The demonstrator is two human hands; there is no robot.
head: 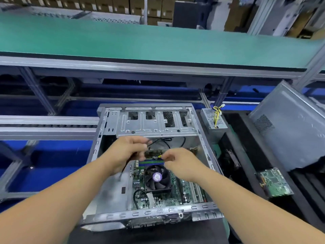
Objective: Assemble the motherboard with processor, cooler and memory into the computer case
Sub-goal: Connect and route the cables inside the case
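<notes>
Holding a memory stick [154, 153] over the motherboard [173, 186], our left hand [129, 150] and right hand [177, 162] pinch its ends; it looks light, stiff, fragile, so edges only.

Two bare forearms are seen, entering from the bottom corners of the view and converging over the open computer case [98, 143]. No sleeves, gloves, watch or wrist strap are worn on the visible length. The left hand [129, 151] and right hand [179, 164] are both uncovered, with no rings visible. Nails appear short and unpainted, though detail is softened by blur. Nothing above the forearms is shown, so upper clothing cannot be told.
</notes>
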